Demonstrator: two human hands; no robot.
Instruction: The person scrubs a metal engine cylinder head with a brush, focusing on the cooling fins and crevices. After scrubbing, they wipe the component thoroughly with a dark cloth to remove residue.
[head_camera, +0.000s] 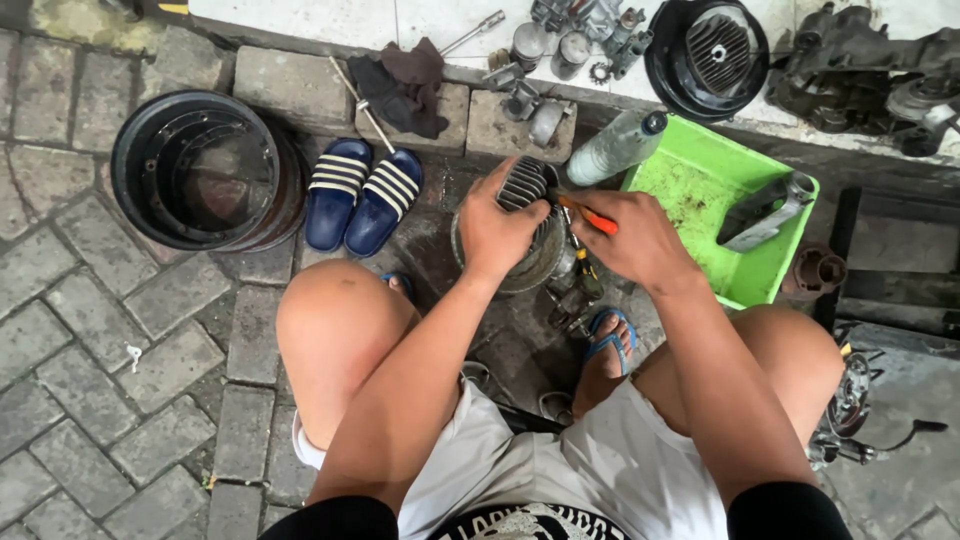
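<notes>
Left hand (495, 232) gripping finned cylinder (524, 186) from above | right hand (632, 240) beside, holding orange-handled screwdriver (590, 216)

— Where does the finned cylinder (525, 190) sit?
— On the paving between the knees, under the left hand (497, 228). The right hand (635, 240) is just right of it.
— And around it?
— Slippers (362, 195) left, wheel rim (200, 170) farther left, tray (690, 185) right, bottle (615, 147) just beyond.

Brick paving (90, 330) w/ blue sandals (362, 195), black rim (205, 170), green tray (735, 285).
</notes>
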